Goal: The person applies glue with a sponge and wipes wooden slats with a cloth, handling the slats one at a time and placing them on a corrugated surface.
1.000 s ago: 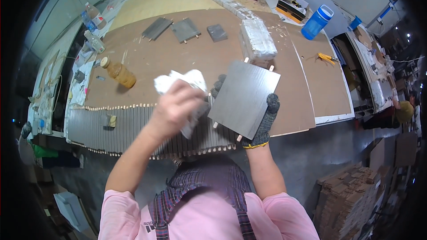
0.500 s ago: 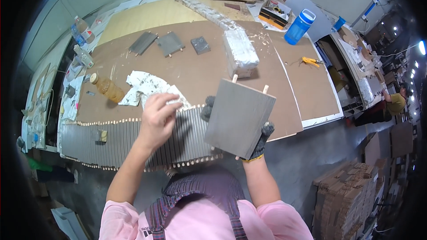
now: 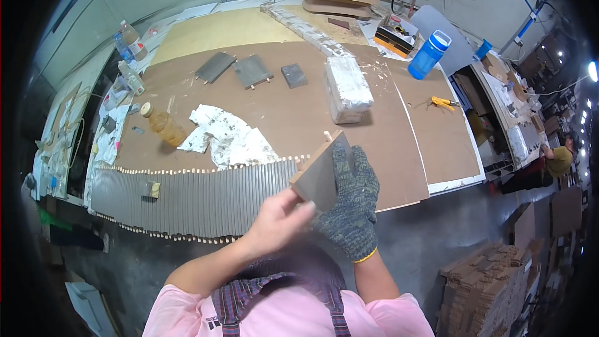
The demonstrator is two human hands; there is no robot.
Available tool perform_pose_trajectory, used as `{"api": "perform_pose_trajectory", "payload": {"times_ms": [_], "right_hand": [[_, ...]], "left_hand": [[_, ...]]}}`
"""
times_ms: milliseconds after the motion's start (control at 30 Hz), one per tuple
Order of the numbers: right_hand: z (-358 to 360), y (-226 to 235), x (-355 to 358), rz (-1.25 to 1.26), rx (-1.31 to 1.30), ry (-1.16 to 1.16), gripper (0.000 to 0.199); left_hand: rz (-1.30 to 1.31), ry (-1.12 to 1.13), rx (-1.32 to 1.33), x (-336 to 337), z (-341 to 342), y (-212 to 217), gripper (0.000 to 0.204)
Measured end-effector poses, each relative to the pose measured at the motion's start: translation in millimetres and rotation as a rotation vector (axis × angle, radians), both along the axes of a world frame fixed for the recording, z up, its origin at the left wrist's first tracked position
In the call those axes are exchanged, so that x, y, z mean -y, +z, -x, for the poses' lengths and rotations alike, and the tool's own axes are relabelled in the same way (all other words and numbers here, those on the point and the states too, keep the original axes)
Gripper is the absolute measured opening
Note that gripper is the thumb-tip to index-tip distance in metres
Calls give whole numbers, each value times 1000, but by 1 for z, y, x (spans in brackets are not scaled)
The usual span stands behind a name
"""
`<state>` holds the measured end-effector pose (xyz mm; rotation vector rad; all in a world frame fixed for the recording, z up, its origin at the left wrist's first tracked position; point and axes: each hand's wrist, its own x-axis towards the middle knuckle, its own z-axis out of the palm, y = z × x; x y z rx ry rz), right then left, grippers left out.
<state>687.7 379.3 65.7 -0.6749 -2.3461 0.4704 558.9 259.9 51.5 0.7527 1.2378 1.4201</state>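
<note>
My right hand (image 3: 352, 206), in a dark knitted glove with a yellow cuff edge, holds a grey wooden panel (image 3: 318, 178) tilted up in front of me. A pale dowel peg sticks out of its far end. My bare left hand (image 3: 277, 219) is at the panel's lower left edge, thumb and fingers around the corner; its fingertips are partly hidden. Just left of it runs a long row of grey panels (image 3: 206, 203) standing on edge, dowel ends showing along both sides. A small yellow-and-dark block (image 3: 151, 189) rests on that row.
On the brown table board (image 3: 287, 131) lie a stained white cloth (image 3: 224, 134), an amber bottle (image 3: 163, 125) and several small grey panels (image 3: 253, 72). A white wrapped block (image 3: 348, 87), blue water bottle (image 3: 430, 55) and yellow tool (image 3: 444, 103) are farther right. Stacked cardboard (image 3: 486, 290) stands on the floor.
The panel has turned from face-on to steeply tilted, with the gloved hand now over its right side. My left hand has come down and right from above the row to the panel's edge.
</note>
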Motion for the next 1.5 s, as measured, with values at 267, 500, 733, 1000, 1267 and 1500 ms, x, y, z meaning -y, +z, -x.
{"api": "perform_pose_trajectory", "payload": {"times_ms": [267,500,733,1000,1267,1500], "right_hand": [[-32,-14,-4,591,-211,108,91],[-51,-42,-10,1297,-398,42,72],[-72,-68,-26,1206,-443,-26,46],[-108,-149,-135,1112,-630,-449,47],[-101,-172,-138,23,24,-448,42],[-21,-127,-28,1104,-168,53,45]], "left_hand": [[-21,75,229,13,17,-32,33],[42,9,164,14,24,-57,29],[142,103,22,10,33,-45,30],[144,233,-129,43,56,-42,21],[202,287,-214,60,52,-43,19],[195,319,-230,77,55,-36,16]]}}
